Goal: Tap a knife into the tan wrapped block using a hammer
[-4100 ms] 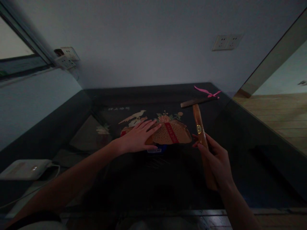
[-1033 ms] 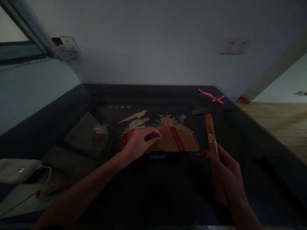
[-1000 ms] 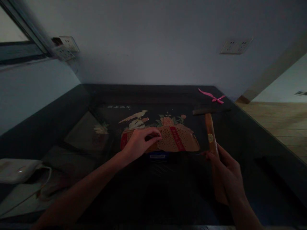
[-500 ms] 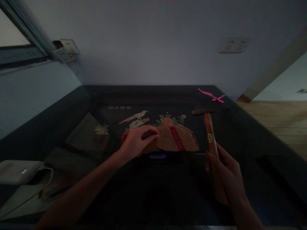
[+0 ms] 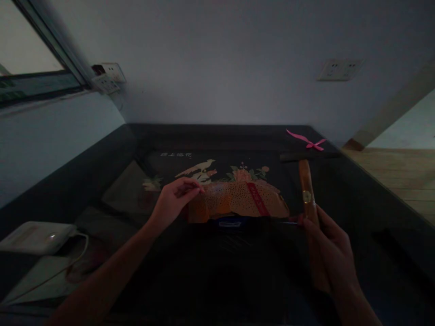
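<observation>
My left hand (image 5: 176, 194) is closed, thumb and fingers pinched together at the upper left edge of a flat piece of brown dotted packaging (image 5: 241, 199) with a slanting red printed band. The packaging's left end looks plain orange-brown. Under its front edge shows a blue item (image 5: 231, 223) with a pale label, mostly hidden. My right hand (image 5: 331, 240) is wrapped round the wooden handle of a hammer (image 5: 306, 181), right of the packaging. Its dark head points away from me and blends into the dark surface. A small gold-coloured round mark sits on the handle.
Packaging and hands are over a dark tabletop (image 5: 210, 138) with printed flowers and a bird. A pink ribbon (image 5: 311, 144) lies at the far right. A white device (image 5: 41, 237) with a cable is at the left. The wall behind has sockets (image 5: 340, 70).
My left hand has moved left along the packaging, and more of its dotted left part now shows. My right hand still holds the hammer. The whole view has shifted slightly.
</observation>
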Motion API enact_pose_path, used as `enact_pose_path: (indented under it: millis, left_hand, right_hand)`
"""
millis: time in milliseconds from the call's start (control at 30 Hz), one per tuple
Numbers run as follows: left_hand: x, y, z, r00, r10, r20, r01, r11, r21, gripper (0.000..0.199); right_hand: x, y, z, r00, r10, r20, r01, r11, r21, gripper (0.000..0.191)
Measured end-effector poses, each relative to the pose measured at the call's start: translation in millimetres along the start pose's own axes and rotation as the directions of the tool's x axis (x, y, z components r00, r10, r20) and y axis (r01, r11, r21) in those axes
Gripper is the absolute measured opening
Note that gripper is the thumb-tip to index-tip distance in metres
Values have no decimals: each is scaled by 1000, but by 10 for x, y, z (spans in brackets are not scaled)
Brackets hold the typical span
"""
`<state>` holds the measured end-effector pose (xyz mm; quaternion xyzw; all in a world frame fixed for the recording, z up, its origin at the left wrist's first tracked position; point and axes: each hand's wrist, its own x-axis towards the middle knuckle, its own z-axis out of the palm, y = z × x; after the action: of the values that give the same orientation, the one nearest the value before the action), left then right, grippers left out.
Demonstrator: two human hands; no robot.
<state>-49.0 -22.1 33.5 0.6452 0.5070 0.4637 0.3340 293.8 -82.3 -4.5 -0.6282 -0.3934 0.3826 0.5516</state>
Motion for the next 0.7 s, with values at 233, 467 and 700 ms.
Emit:
enact_pose_path:
  millis: [233,467,700]
  left_hand:
    - [-81,-72,-30,992,-122,-41,117,987,-109,15]
    - [-83,-47,15,996,-91,16,93,989,-112,16]
    - [-59,15,127,998,25,65,-18,994,-104,9]
  right_hand:
    - [57,-185,102,976,-189,110,185,982,50,39]
    - [173,-237,227,952,-226,206,229,973,10,47]
    - [94,-254,155,961,-214,177,236,965,-115,53]
